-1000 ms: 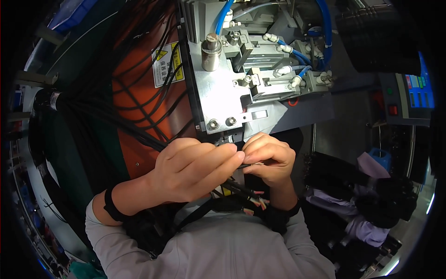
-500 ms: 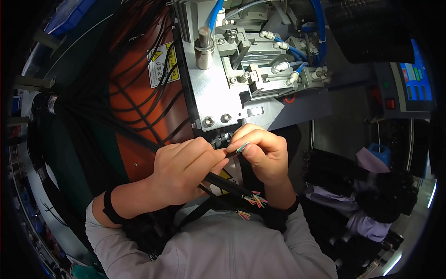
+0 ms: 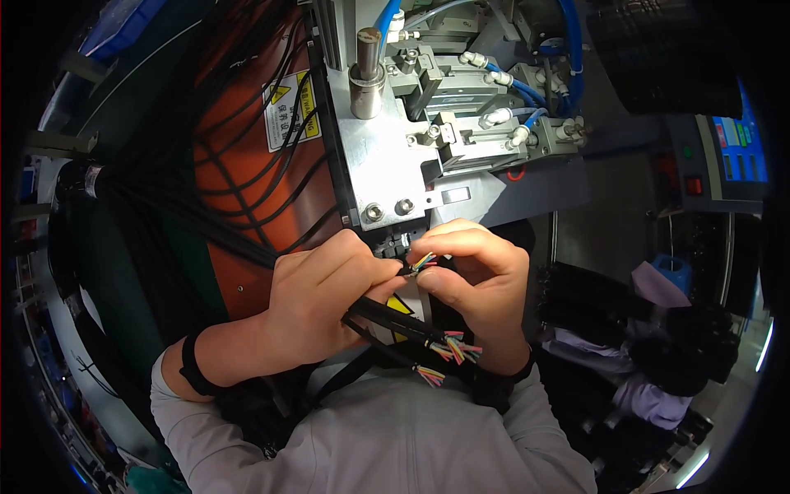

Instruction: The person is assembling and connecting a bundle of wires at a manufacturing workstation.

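My left hand (image 3: 317, 300) grips a black cable (image 3: 380, 311) near its stripped end. The coloured wires (image 3: 422, 263) fan out of that end between both hands. My right hand (image 3: 477, 284) pinches those wire tips with thumb and forefinger. Two more black cables with stripped coloured ends (image 3: 453, 346) hang below my hands, against my grey top. Right above my fingers stands a metal machine head (image 3: 395, 165) with two bolts and a small jaw opening.
A bundle of black cables (image 3: 164, 206) runs from the left across an orange panel (image 3: 247, 165) with a yellow warning label. Blue air hoses (image 3: 527, 82) feed the metal fixture. A control box with a red switch (image 3: 708, 165) stands at the right.
Both hands have drawn slightly down from the machine's jaw. The cable's stripped coloured wires now show fanned out between my fingers, where before my fingers covered them.
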The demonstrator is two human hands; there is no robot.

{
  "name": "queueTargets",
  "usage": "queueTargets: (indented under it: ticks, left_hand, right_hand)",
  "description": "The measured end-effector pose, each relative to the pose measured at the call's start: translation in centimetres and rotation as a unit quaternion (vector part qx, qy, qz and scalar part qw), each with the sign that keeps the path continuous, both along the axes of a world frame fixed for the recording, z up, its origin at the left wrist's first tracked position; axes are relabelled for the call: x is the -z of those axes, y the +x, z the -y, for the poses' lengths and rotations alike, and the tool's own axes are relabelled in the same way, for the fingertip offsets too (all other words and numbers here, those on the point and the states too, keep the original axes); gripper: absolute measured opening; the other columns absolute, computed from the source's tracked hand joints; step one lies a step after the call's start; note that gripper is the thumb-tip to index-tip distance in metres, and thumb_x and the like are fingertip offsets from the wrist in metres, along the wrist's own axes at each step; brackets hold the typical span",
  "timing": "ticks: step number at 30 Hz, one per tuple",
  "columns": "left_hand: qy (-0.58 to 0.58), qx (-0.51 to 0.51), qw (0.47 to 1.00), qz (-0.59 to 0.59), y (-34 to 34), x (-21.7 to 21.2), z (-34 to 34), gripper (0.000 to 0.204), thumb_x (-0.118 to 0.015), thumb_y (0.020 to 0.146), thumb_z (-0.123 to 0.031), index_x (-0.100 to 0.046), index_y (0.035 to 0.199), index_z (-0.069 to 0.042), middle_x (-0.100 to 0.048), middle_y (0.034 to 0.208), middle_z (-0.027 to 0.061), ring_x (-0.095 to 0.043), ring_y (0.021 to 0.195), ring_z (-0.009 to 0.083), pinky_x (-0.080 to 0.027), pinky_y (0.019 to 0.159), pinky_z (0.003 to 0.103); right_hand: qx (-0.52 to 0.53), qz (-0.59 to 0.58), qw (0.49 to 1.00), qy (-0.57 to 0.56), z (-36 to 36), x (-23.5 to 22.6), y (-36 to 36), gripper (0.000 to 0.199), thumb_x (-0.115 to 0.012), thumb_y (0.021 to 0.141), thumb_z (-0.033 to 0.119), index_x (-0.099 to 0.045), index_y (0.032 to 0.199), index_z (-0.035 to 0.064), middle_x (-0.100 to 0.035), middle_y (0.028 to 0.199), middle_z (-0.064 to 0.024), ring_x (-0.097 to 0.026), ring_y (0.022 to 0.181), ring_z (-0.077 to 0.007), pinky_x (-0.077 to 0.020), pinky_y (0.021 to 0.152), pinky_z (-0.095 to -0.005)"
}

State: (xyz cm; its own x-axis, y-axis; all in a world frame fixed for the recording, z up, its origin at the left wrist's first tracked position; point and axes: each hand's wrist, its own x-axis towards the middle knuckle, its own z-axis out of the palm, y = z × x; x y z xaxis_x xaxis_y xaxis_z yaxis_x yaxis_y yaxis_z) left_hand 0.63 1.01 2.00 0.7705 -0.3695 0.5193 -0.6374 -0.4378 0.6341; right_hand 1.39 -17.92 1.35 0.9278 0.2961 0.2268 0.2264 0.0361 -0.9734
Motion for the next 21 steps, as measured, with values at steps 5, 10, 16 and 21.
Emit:
queueTargets:
  ticks: [5,10,16,21]
  left_hand:
    - [-0.013,-0.008,1.0,0.014,-0.1,0.3,0.2,0.015,-0.072,0.074,-0.005,-0.063,0.085,-0.003,-0.051,0.067,0.0035,-0.052,0.051,0.0165,-0.039,0.042,0.028]
    - [-0.017,-0.011,1.0,0.011,-0.2,0.2,0.0,0.013,-0.07,0.072,-0.004,-0.061,0.081,-0.003,-0.049,0.064,0.0039,-0.05,0.049,0.0166,-0.038,0.041,0.029]
    - [-0.038,-0.01,0.999,0.0,-0.3,0.2,-0.1,0.01,-0.068,0.072,-0.002,-0.059,0.077,-0.003,-0.048,0.063,0.0042,-0.048,0.048,0.0167,-0.037,0.04,0.029]
    - [-0.052,-0.017,0.998,0.009,-0.3,0.3,-0.1,0.009,-0.068,0.073,-0.003,-0.059,0.076,-0.004,-0.049,0.063,0.0045,-0.047,0.048,0.0172,-0.036,0.04,0.029]
  right_hand:
    - [0.035,0.009,0.999,0.028,-0.1,0.2,-0.2,0.016,-0.075,0.073,-0.002,-0.07,0.088,-0.0014,-0.068,0.085,-0.0106,-0.065,0.074,-0.0177,-0.0508,0.065,-0.0259]
    - [0.102,0.242,0.958,-0.114,-1.0,0.0,-0.1,0.018,-0.077,0.071,0.001,-0.068,0.087,0.0022,-0.067,0.085,-0.0096,-0.064,0.074,-0.0214,-0.0506,0.067,-0.0299]
    - [0.155,0.369,0.907,-0.129,-1.8,1.2,-0.2,0.019,-0.077,0.072,0.006,-0.067,0.088,0.0036,-0.066,0.084,-0.0067,-0.063,0.076,-0.0215,-0.0501,0.068,-0.0313]
    - [0.159,0.391,0.896,-0.14,-1.9,0.8,-0.3,0.017,-0.075,0.075,0.006,-0.067,0.089,0.0021,-0.066,0.085,-0.0069,-0.063,0.077,-0.0208,-0.05,0.069,-0.031]
